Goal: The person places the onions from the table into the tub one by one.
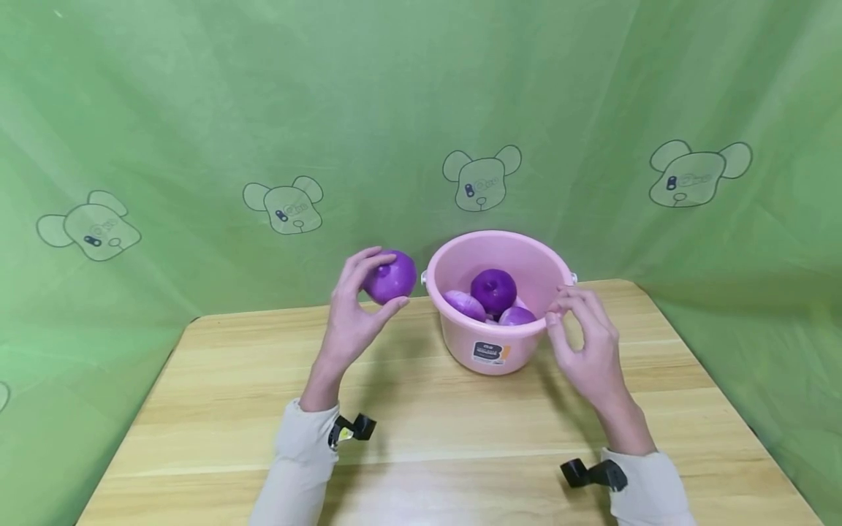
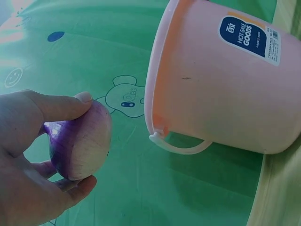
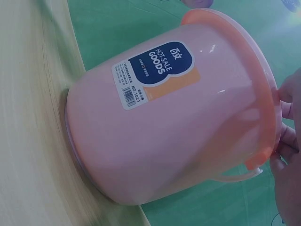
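A purple onion point(image 1: 398, 277) is gripped between the thumb and fingers of my left hand point(image 1: 351, 314), raised just left of the bucket. In the left wrist view the onion point(image 2: 87, 141) shows a pale side turned toward the bucket. The pink bucket point(image 1: 490, 349) stands upright on the table and has several purple onions point(image 1: 493, 291) inside. My right hand point(image 1: 592, 343) pinches the bucket's rim at its right front. In the right wrist view the bucket point(image 3: 188, 122) fills most of the picture, and the right hand's fingertips meet its rim.
The bucket stands near the back edge of the wooden table point(image 1: 434, 438). A green curtain point(image 1: 381, 109) printed with bear heads hangs behind and around it. The bucket's white handle point(image 2: 183, 149) hangs down on the far side.
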